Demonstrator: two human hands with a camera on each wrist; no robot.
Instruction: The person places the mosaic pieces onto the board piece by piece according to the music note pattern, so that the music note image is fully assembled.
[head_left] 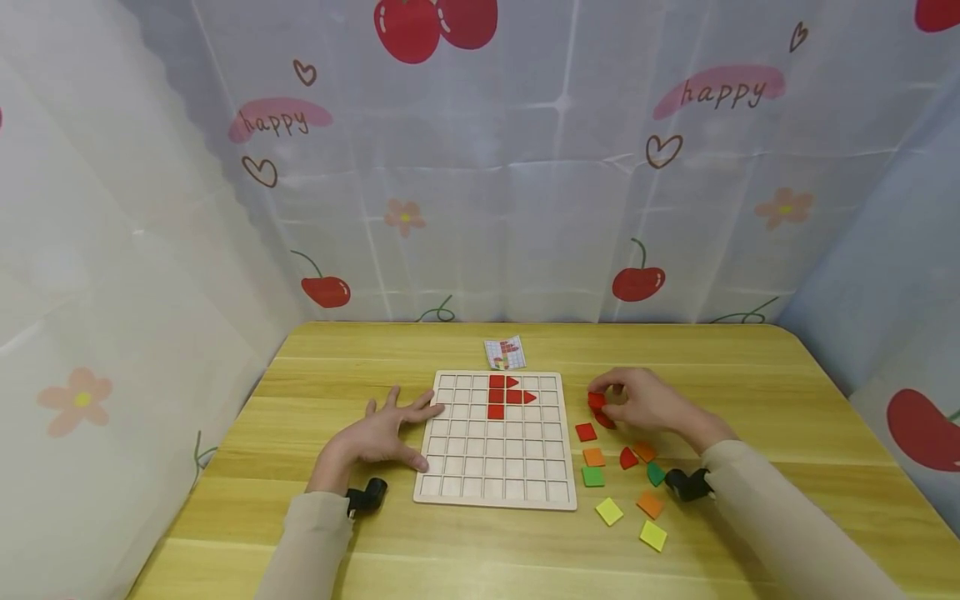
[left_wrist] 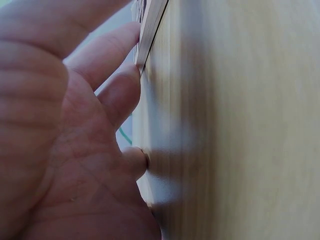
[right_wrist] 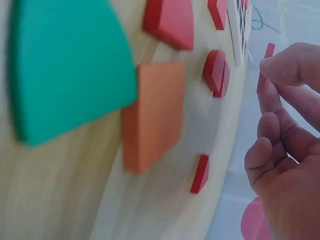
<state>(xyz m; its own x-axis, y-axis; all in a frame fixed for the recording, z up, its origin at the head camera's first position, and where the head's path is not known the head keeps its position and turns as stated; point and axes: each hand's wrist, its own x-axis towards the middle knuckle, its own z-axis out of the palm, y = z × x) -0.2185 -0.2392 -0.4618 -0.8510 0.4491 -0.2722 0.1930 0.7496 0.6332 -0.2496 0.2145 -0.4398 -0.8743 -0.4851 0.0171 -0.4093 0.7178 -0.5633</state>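
Easy way in from the front, sides are busy
A hand could slide across the table (head_left: 480, 554) to the board (head_left: 485, 447); loose tiles (head_left: 628, 457) plus the right hand (head_left: 648, 402) crowd its right, the left hand (head_left: 382, 433) blocks its left edge.

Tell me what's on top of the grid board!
Six red pieces lie on the grid board: four squares and two pointed ones. The left hand touches its left edge. The spots beneath the pieces are covered, so they can't be seen.
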